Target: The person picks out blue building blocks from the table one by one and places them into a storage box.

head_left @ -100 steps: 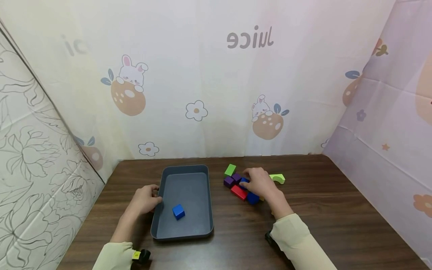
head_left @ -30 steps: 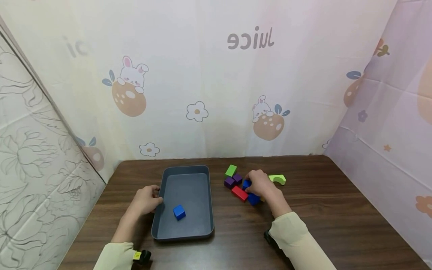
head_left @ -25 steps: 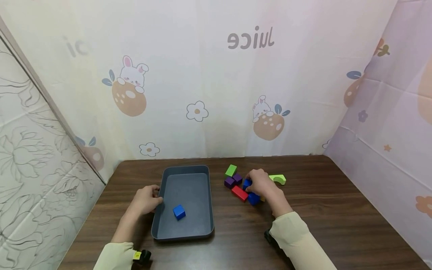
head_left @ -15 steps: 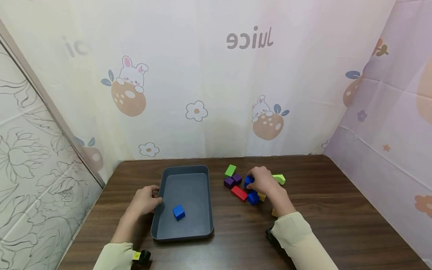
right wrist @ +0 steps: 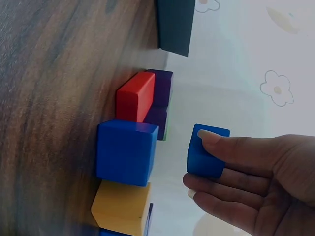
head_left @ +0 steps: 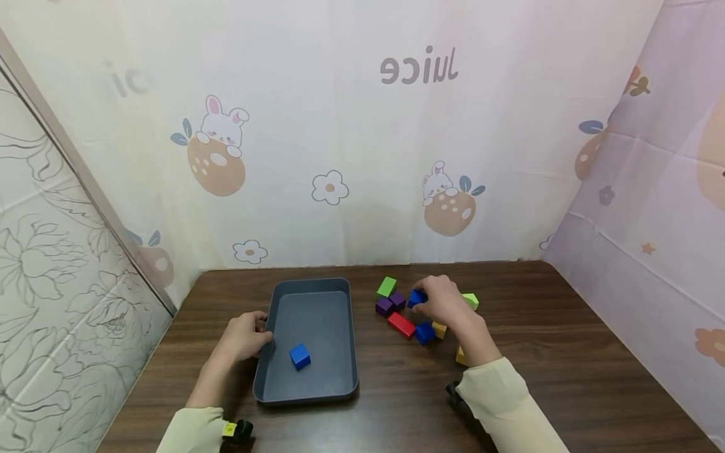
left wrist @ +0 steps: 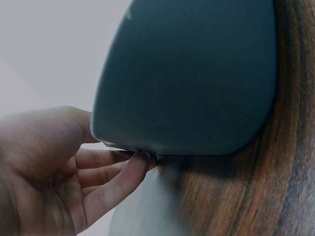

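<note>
Bottom edge of head view: two pale sleeves, the left one [head_left: 191, 431] in the lower left, the right one [head_left: 512, 402] in the lower right, a black device at each wrist. Left forearm slants up and right to the left hand [head_left: 243, 335], wrist slightly bent, thumb at the tray's left rim, fingers curled against its side and lower edge; grasping the tray [head_left: 323, 321]. Tray sits left of centre in the lower half, a blue cube [head_left: 300, 357] inside toward its near end. Right forearm slants up and left; right hand [head_left: 444, 301] right of centre, palm turned inward, a second cube [head_left: 416, 298], also blue, pinched between thumb and fingers. Right wrist view has that cube apart from the other blocks, curtain behind it. Below the hand on the table [head_left: 402, 402]: one yellow block [head_left: 461, 357] by the forearm, another [head_left: 438, 329] beside a dark-blue block [head_left: 425, 333]. Left of these, a red block [head_left: 401, 325]; then two purple blocks [head_left: 391, 304], a green block [head_left: 387, 287] behind. Light-green piece [head_left: 471, 301] right of the hand, partly hidden. Printed curtain [head_left: 374, 138] fills the upper frame.
</note>
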`<action>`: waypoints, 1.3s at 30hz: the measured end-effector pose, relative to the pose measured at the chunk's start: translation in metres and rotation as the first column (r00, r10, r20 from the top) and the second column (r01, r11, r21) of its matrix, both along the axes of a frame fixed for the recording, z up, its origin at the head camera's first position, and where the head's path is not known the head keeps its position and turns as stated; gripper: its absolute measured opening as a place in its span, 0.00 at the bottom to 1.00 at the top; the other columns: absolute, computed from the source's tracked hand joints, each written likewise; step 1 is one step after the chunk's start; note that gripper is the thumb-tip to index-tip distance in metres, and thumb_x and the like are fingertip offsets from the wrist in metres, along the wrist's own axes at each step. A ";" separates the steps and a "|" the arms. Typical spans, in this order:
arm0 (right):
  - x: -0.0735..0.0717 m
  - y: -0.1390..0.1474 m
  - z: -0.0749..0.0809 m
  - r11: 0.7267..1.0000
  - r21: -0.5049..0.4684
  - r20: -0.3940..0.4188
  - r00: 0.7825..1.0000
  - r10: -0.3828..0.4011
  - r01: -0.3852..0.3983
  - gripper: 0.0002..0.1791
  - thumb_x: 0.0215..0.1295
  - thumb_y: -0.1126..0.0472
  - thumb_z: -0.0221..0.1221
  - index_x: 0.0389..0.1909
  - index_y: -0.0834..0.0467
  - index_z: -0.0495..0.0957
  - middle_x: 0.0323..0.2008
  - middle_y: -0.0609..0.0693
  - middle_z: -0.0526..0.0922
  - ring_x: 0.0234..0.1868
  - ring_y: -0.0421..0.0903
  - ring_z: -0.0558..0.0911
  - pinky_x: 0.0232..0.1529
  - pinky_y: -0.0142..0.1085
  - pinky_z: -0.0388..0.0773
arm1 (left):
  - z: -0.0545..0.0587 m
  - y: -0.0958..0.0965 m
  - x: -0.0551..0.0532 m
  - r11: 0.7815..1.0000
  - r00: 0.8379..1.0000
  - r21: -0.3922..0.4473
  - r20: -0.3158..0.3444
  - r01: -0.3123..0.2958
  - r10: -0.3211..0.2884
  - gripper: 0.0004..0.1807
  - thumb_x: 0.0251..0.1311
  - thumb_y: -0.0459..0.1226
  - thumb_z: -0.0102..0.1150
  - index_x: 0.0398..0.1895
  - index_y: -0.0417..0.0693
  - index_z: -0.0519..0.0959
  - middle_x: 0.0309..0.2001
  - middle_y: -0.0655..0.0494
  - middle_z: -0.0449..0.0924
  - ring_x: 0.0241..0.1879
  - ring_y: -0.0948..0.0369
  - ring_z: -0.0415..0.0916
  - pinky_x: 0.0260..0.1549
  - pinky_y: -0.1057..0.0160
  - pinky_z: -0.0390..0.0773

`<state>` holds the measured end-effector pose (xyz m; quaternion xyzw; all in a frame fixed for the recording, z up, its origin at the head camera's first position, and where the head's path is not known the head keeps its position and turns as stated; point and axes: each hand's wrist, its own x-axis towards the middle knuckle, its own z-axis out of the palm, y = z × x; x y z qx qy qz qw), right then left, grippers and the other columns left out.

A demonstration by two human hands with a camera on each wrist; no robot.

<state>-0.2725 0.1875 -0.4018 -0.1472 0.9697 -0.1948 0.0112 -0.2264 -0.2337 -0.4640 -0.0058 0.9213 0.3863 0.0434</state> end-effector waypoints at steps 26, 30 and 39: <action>0.010 -0.024 0.013 0.994 -0.036 -0.109 0.989 0.102 -0.107 0.20 0.62 0.64 0.75 0.54 0.65 0.87 0.46 0.57 0.89 0.41 0.48 0.84 0.43 0.45 0.87 | 0.000 0.000 -0.001 1.000 1.000 -0.025 -0.013 0.019 -0.019 0.28 0.64 0.30 0.64 0.66 0.24 0.74 0.41 0.42 0.87 0.24 0.58 0.83 0.23 0.58 0.88; 0.011 -0.032 0.016 0.991 -0.027 -0.104 0.987 0.125 -0.128 0.20 0.63 0.64 0.75 0.55 0.64 0.87 0.46 0.56 0.89 0.40 0.47 0.83 0.42 0.45 0.86 | 0.001 0.001 -0.002 0.999 1.000 -0.023 -0.019 0.022 -0.022 0.28 0.64 0.30 0.64 0.66 0.24 0.74 0.40 0.42 0.87 0.23 0.58 0.83 0.23 0.58 0.88; 0.015 -0.049 0.017 0.983 0.029 -0.120 0.976 0.183 -0.181 0.21 0.64 0.63 0.75 0.57 0.62 0.86 0.47 0.55 0.90 0.47 0.50 0.88 0.52 0.52 0.87 | 0.001 -0.001 0.000 0.999 1.000 -0.026 -0.014 0.021 -0.022 0.28 0.65 0.30 0.63 0.66 0.23 0.73 0.41 0.41 0.87 0.23 0.58 0.84 0.23 0.57 0.88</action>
